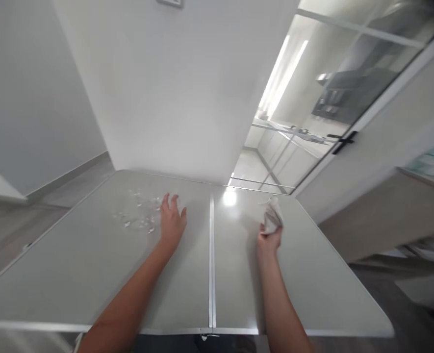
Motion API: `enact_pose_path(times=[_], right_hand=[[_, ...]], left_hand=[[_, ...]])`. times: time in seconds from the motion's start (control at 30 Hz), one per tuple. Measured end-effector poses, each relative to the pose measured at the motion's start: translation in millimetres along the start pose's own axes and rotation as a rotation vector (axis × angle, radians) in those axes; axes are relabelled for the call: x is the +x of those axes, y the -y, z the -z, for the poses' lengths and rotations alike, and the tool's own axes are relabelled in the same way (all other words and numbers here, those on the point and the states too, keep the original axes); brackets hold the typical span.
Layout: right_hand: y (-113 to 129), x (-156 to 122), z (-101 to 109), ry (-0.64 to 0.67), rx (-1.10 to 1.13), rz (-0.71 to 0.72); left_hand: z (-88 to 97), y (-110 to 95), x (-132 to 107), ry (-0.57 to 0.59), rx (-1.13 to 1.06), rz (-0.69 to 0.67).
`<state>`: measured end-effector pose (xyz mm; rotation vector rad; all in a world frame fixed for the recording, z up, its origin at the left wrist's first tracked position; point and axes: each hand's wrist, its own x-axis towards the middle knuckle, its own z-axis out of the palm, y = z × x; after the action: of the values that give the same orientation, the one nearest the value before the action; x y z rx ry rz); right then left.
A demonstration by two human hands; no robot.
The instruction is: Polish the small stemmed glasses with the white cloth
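Observation:
My left hand (172, 220) is over the left half of the pale table, its fingers apart and curved. Close to its fingertips, small clear, shiny pieces (139, 213) lie scattered on the surface. Whether these are glass beads or drops of water, I cannot tell. On the other half, my right hand (270, 239) is closed around the lower end of a small pale cloth pouch (273, 216). A thin string-like bit sticks out at the pouch's top. What the pouch contains is hidden.
The folding table (73, 274) has a metal seam (212, 264) down its middle and stands against a white wall (172, 98). A glass door (286, 142) with a black handle (344, 142) is at the right. Another piece of furniture (393, 215) stands further right.

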<state>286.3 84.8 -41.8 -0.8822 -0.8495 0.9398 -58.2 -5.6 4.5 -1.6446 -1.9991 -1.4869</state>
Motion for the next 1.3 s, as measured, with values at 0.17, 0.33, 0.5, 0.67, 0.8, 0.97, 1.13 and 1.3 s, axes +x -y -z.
enact_pose_path(times=[0.17, 0.33, 0.5, 0.67, 0.8, 0.97, 1.13, 1.3], right_hand=[[-13.3, -21.2, -34.7, -0.185, -0.012, -0.082], [-10.6, -33.7, -42.8, -0.282, -0.112, -0.123], [12.6, -37.0, -36.5, -0.081, -0.323, 0.119], [21.8, -62.9, -59.2, 0.317, -0.405, 0.142], [27.7, -82.1, -73.0, 0.544, -0.456, 0.191], [33.9, -80.8, -68.5, 0.534, -0.470, 0.265], [33.6, -84.5, -69.0, 0.854, -0.420, 0.179], [39.7, -91.5, -77.1, 1.014, -0.333, -0.140]], left_hand=[[-12.5, 12.1, -1.1, 0.019, -0.050, 0.143], [-13.6, 5.2, -3.9, 0.030, -0.161, 0.095], [-11.5, -19.1, -12.7, 0.179, -0.284, -0.022], [-21.1, -31.2, -30.6, 0.520, -0.351, -0.161], [-22.2, -30.9, -34.2, 0.553, -0.335, -0.151], [-19.9, -23.4, -30.5, 0.569, -0.227, -0.158], [-27.5, -12.7, -35.6, 0.589, -0.287, -0.208], [-29.9, -11.4, -39.1, 0.690, -0.277, -0.314]])
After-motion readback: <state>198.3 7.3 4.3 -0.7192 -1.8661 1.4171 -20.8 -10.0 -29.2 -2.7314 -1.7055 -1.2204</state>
